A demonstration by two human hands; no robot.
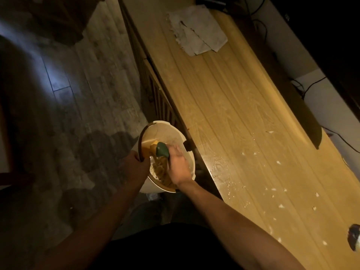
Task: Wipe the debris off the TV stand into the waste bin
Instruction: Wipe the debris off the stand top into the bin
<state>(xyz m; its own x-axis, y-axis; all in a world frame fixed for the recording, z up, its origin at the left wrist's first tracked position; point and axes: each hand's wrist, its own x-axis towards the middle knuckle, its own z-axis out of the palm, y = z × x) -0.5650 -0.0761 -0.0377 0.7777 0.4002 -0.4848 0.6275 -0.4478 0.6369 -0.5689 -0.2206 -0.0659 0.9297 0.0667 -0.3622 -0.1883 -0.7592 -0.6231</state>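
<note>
Dim, warm light falls on the bench [224, 106], glaring wetly near its front edge, while the floor [64, 90] sinks into shadow with one bluish sheen, and wide-angle distortion bends the soft, grainy edges.

A crumpled sheet of white paper [197, 30] lies flat toward the far end of the wooden top, its edges torn and creased. Behind it sits a dark flat device [211, 1], too dim to identify. Black cables [309, 87] trail along the pale wall at the right, beside a large dark screen edge [335, 55]. Grey wood-look floor planks [81, 78] run to the left, catching a bluish sheen. A dark, rounded object [354, 237], possibly patterned, shows at the right margin.
</note>
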